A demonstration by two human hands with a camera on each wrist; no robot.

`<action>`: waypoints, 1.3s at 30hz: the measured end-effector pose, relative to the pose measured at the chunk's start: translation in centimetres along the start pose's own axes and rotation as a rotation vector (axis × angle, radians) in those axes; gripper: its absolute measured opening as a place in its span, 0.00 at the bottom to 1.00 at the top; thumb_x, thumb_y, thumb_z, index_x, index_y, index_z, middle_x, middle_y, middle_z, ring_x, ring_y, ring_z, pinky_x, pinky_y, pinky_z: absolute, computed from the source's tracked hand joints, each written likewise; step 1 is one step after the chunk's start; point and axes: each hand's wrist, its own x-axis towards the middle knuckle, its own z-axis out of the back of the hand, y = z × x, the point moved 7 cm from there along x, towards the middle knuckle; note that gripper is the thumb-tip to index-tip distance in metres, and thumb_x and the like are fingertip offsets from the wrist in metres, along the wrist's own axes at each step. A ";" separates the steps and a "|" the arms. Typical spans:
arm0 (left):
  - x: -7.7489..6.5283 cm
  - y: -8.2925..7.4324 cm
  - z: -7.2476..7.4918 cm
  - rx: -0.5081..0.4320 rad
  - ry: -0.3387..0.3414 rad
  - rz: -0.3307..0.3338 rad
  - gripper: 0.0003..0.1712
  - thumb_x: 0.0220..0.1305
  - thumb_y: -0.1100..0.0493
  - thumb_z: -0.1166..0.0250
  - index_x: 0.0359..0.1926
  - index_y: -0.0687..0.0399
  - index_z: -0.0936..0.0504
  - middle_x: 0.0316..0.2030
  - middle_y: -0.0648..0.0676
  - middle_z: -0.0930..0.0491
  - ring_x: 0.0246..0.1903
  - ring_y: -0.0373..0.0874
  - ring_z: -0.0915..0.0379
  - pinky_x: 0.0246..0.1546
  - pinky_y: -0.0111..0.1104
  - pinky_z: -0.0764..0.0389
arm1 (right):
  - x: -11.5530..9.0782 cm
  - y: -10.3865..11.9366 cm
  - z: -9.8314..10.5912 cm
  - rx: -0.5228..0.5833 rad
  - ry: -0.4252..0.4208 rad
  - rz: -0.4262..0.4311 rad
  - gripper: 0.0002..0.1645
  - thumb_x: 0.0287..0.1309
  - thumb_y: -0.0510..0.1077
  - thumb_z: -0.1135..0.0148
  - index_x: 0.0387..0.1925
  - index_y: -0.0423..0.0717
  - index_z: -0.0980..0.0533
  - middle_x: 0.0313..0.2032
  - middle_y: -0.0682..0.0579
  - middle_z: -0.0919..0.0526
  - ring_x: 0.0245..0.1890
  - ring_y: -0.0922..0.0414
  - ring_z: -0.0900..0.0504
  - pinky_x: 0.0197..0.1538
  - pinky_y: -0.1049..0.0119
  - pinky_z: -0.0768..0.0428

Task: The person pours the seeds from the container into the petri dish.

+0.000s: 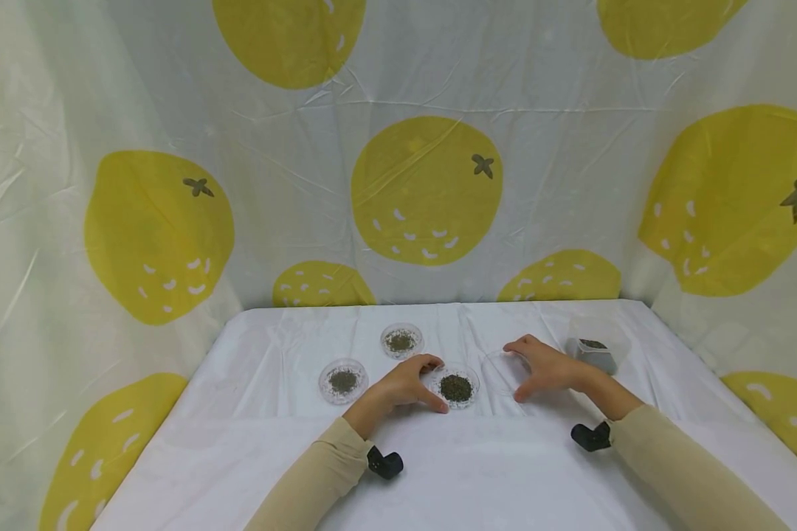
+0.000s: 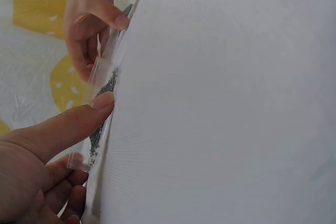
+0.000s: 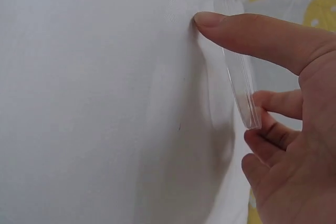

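Note:
My left hand [image 1: 408,383] grips the rim of a clear petri dish [image 1: 473,397] from its left side. Dark green dried flakes [image 1: 455,388] lie heaped in that dish. In the left wrist view the thumb [image 2: 86,121] is at the near edge, with fingers at the far side. Just right of it, my right hand [image 1: 550,366] holds a shallow, empty clear petri dish [image 1: 494,372] between thumb and fingers; whether it is a lid or a base I cannot tell. In the right wrist view a fingertip touches this empty dish's [image 3: 241,87] rim.
Two more petri dishes hold dried flakes: one at the left [image 1: 327,395], one farther back [image 1: 387,346]. Behind my right forearm stands a small clear container [image 1: 596,357] with dark contents. A white cloth [image 1: 478,472] covers the table, and a lemon-print curtain [image 1: 558,184] hangs around it.

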 end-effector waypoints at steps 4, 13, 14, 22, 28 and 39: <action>0.0 -0.1 0.2 0.010 0.000 0.001 0.48 0.40 0.57 0.11 0.66 0.48 0.22 0.61 0.49 0.24 0.64 0.48 0.31 0.66 0.42 0.32 | 0.1 1.4 0.0 -0.006 0.038 0.007 0.56 0.38 0.49 0.13 0.66 0.30 0.30 0.55 0.39 0.30 0.54 0.44 0.27 0.59 0.45 0.27; -0.1 0.1 0.1 0.004 0.002 0.006 0.49 0.40 0.57 0.11 0.66 0.47 0.22 0.61 0.49 0.24 0.64 0.48 0.31 0.67 0.43 0.32 | -0.1 2.6 0.2 -0.014 0.029 0.029 0.56 0.39 0.48 0.13 0.66 0.31 0.32 0.56 0.38 0.31 0.56 0.42 0.27 0.61 0.44 0.28; -0.1 0.1 0.1 0.002 0.001 0.006 0.49 0.40 0.57 0.11 0.66 0.48 0.22 0.61 0.49 0.24 0.64 0.48 0.31 0.67 0.43 0.32 | -0.2 2.6 0.2 -0.006 0.027 0.034 0.56 0.39 0.49 0.13 0.66 0.30 0.32 0.56 0.38 0.31 0.57 0.42 0.27 0.61 0.43 0.28; -0.2 0.0 0.1 0.002 -0.002 -0.001 0.49 0.40 0.57 0.11 0.66 0.48 0.22 0.61 0.49 0.24 0.64 0.49 0.31 0.67 0.43 0.33 | -0.5 2.5 0.2 0.154 0.006 0.040 0.58 0.41 0.49 0.14 0.68 0.30 0.35 0.63 0.33 0.29 0.65 0.33 0.31 0.66 0.38 0.33; -0.1 -0.1 0.0 0.007 0.000 -0.009 0.49 0.40 0.56 0.11 0.66 0.49 0.22 0.61 0.50 0.24 0.64 0.49 0.31 0.67 0.43 0.33 | -0.6 2.3 -0.2 0.335 0.024 0.024 0.57 0.46 0.44 0.17 0.70 0.28 0.39 0.68 0.30 0.31 0.70 0.26 0.40 0.71 0.34 0.42; 0.1 0.2 0.0 0.015 -0.002 0.000 0.48 0.39 0.56 0.11 0.65 0.47 0.21 0.61 0.49 0.23 0.64 0.48 0.31 0.67 0.42 0.32 | 0.0 2.7 -1.1 0.438 0.052 0.104 0.49 0.51 0.41 0.19 0.67 0.32 0.39 0.67 0.31 0.31 0.71 0.29 0.39 0.70 0.30 0.45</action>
